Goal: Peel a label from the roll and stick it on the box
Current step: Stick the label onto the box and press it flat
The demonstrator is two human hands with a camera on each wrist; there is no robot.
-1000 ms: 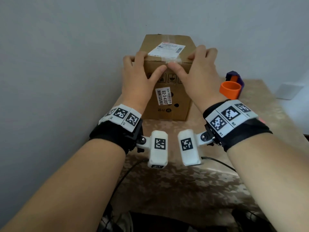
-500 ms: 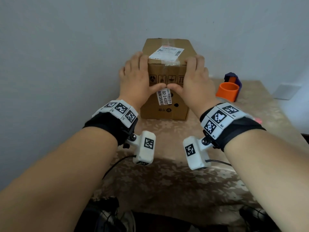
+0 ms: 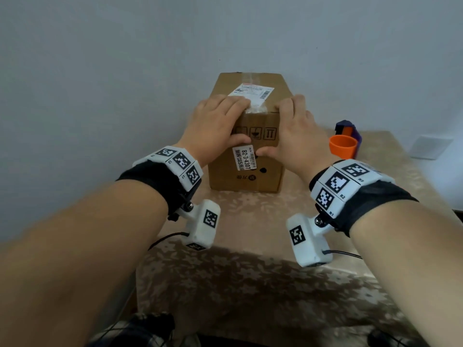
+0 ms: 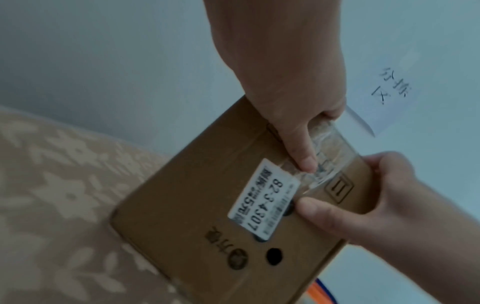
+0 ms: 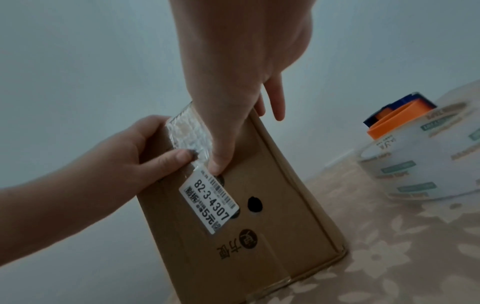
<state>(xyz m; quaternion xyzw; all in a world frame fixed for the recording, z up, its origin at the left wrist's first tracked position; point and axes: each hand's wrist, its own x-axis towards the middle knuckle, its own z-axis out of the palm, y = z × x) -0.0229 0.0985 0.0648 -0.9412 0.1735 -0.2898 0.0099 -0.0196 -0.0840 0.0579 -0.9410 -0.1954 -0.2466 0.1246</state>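
A brown cardboard box [image 3: 225, 176] stands on the table against the wall, with a shipping label [image 3: 253, 92] on its top. A clear tape strip [image 4: 330, 148] runs from the top edge down the front to a white printed label [image 3: 245, 158]. My left hand [image 3: 218, 128] and right hand [image 3: 293, 131] lie over the box's front top edge, fingers on top. Both thumbs press on the front face. The left thumb [image 4: 303, 162] is on the tape, and the right thumb [image 5: 218, 166] is at the label's upper corner. A printed clear roll [image 5: 420, 160] lies on the table right of the box.
An orange ring [image 3: 343, 149] and a blue dispenser [image 3: 348, 128] sit right of the box near the wall. The patterned tablecloth [image 3: 250, 271] covers the table up to its near edge. A cable [image 3: 165, 239] trails from the left wrist camera.
Both thumbs have slid from the box's top edge down its front face to the white label. The fingers have stayed draped over the top edge.
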